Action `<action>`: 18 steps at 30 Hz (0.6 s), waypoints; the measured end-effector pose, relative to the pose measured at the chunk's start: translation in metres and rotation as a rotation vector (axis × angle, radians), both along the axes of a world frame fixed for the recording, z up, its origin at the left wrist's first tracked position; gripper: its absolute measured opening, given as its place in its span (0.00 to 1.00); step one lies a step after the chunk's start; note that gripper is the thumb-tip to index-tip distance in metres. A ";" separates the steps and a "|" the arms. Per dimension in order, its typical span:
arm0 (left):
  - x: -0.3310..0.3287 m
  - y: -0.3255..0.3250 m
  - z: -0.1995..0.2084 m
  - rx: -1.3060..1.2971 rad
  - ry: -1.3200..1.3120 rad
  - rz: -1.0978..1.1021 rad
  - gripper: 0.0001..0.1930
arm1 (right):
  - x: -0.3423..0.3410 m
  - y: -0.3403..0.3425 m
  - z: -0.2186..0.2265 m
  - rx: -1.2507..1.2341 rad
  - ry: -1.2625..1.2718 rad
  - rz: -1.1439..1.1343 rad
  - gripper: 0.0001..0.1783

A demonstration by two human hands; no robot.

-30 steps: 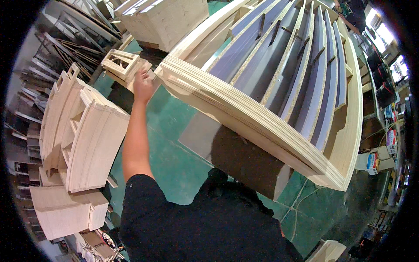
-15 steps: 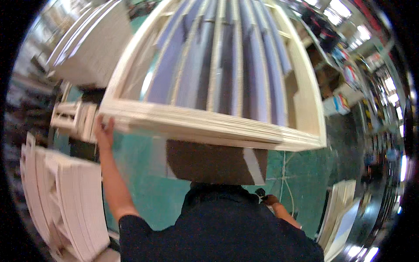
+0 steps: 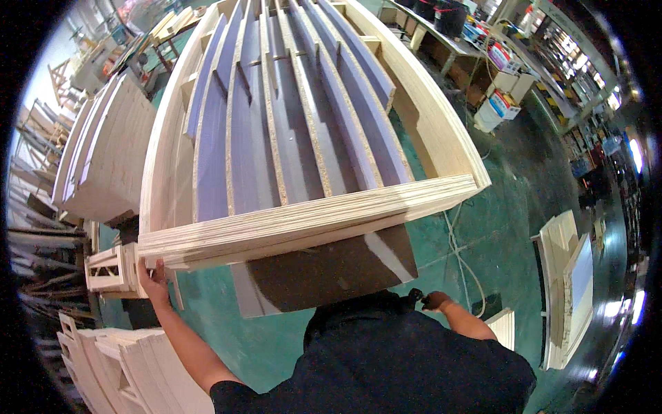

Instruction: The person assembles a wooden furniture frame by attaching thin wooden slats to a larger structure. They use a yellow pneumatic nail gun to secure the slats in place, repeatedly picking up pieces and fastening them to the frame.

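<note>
Before me lies a large pale wooden frame [image 3: 310, 219] with a thick layered near rail. Inside it, several upright boards [image 3: 252, 138] with purplish faces and chipboard edges run away from me. My left hand [image 3: 154, 277] is at the rail's near left corner, its fingers against the lower edge and partly hidden. Low on the right, my right hand [image 3: 434, 301] is closed round a small black object [image 3: 416, 295] whose kind I cannot make out. A brown panel [image 3: 324, 272] with a pale edge sits below the rail, partly covered by my body.
Stacked pale boards [image 3: 114, 148] and slatted wooden pieces [image 3: 110, 269] stand on the left, with more panels [image 3: 127, 366] at lower left. Leaning boards [image 3: 565, 290] are on the right. A pale hose [image 3: 469, 276] trails over the green floor. A workbench [image 3: 441, 38] stands far right.
The view has turned, so the frame now slants and sits farther left. My left hand stays by the same corner; my right hand remains low beside me with the black object.
</note>
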State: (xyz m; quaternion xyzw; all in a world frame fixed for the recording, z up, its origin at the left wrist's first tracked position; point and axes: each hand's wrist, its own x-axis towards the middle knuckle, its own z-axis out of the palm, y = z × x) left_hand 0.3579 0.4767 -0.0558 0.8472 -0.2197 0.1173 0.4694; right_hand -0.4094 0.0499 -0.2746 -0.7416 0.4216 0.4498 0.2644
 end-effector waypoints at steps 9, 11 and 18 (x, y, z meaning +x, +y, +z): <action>0.000 -0.001 0.000 0.055 -0.024 0.029 0.24 | -0.006 -0.001 -0.004 0.017 0.123 -0.095 0.29; 0.001 0.004 -0.003 0.040 0.022 0.047 0.26 | 0.000 -0.001 0.005 0.040 0.150 -0.086 0.29; 0.015 0.012 -0.016 -0.164 0.075 -0.170 0.31 | -0.010 0.006 0.005 0.086 0.116 -0.082 0.26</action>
